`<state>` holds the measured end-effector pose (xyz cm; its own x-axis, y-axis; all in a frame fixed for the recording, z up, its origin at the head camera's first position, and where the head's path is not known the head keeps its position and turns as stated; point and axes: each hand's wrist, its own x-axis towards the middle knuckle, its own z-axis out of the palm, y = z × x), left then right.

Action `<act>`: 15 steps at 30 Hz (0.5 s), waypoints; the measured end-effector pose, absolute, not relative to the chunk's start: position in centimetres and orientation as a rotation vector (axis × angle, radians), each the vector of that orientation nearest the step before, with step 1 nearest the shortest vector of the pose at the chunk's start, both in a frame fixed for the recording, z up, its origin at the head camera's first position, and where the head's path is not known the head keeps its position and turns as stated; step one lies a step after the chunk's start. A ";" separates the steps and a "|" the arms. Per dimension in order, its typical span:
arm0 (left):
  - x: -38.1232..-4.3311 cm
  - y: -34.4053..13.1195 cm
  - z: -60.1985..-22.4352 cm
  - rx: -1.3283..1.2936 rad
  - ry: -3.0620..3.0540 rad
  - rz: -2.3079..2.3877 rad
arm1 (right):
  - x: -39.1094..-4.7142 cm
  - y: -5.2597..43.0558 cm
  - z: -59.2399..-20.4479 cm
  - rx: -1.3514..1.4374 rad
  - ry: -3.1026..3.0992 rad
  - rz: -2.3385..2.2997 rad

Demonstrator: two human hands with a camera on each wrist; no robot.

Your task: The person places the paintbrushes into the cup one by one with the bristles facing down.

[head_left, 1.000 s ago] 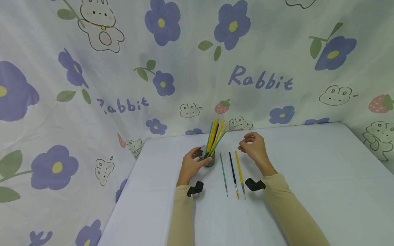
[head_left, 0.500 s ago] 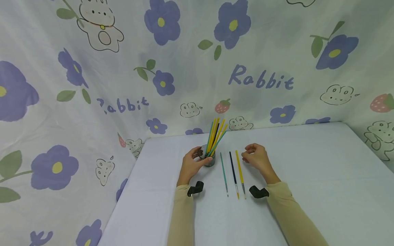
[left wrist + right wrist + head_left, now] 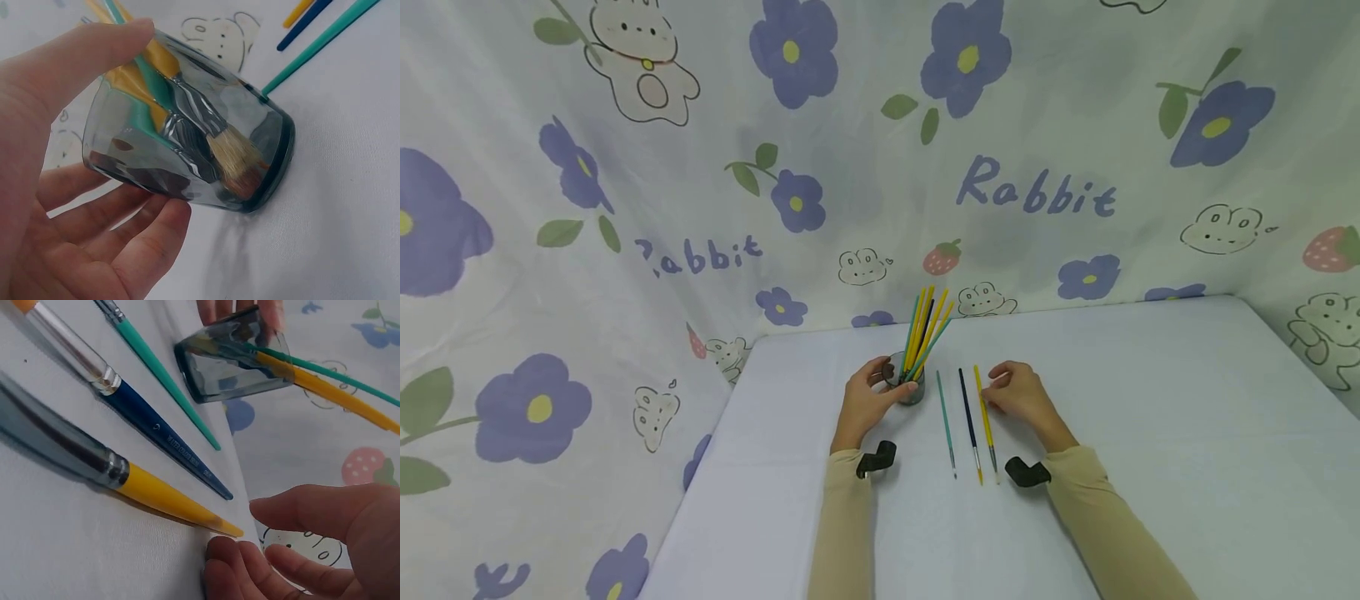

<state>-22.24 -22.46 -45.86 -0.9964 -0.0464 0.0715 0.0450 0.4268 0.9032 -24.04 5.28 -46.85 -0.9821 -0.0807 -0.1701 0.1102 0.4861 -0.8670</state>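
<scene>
My left hand (image 3: 867,407) grips a smoky clear glass (image 3: 206,137), thumb on one side and fingers curled on the other. Inside stand several paintbrushes, bristles down, with yellow, green and dark handles (image 3: 925,329) rising above the rim. Three more paintbrushes lie in a row to the right of the glass: a green paintbrush (image 3: 165,381), a dark blue paintbrush (image 3: 165,437) and a yellow paintbrush (image 3: 175,500). My right hand (image 3: 1022,396) is at the handle end of the yellow one. Its fingertips are right beside the handle, and the thumb is held apart above it.
A white cloth (image 3: 1150,400) covers the table. Behind and to the left hangs a curtain (image 3: 865,150) printed with purple flowers and rabbits, meeting the table's back edge. Dark camera mounts (image 3: 1028,472) jut inward from both wrists.
My right hand first shifted right and toward me, then came in left to the yellow paintbrush's handle. The left hand and the glass have stayed in place.
</scene>
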 end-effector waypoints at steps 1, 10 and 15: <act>-22.2 -22.5 -45.9 0.006 -2.585 -1.633 | -24.0 5.2 -46.9 0.012 2.550 -1.489; -22.3 -22.5 -45.8 0.023 -2.596 -1.626 | -23.6 4.6 -46.9 -0.116 2.632 -1.337; -22.3 -22.5 -45.8 0.010 -2.588 -1.642 | -23.4 4.3 -46.6 -0.102 2.692 -1.154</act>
<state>-22.33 -22.53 -45.81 -0.9970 -0.0471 0.0616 0.0356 0.4269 0.9036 -23.37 4.33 -46.58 -0.9755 -0.1457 -0.1646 0.0188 0.6908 -0.7228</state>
